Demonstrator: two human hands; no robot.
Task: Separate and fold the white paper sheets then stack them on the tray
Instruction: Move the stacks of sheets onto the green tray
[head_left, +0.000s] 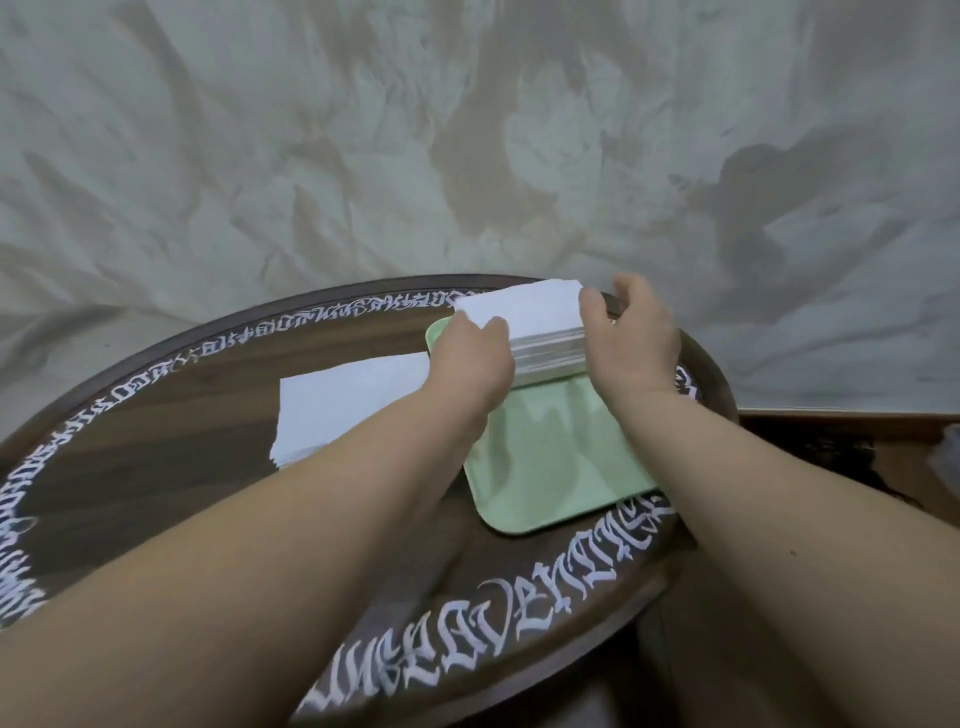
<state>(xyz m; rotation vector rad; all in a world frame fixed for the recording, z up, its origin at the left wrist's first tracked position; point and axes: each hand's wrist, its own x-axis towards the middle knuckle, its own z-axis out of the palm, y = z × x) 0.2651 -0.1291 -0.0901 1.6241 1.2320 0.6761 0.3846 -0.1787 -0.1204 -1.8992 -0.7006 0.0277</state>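
You work at a round dark wooden table (156, 483) ringed with white lettering, a crinkled pale sheet backdrop (363, 130) behind it. Between your hands, the stack of folded white paper (535, 325) sits at the far end of the pale green tray (550, 467). Your left hand (470, 358) and right hand (631, 332) clasp its two sides. The unfolded white sheets (343, 405) lie just left of your left hand.
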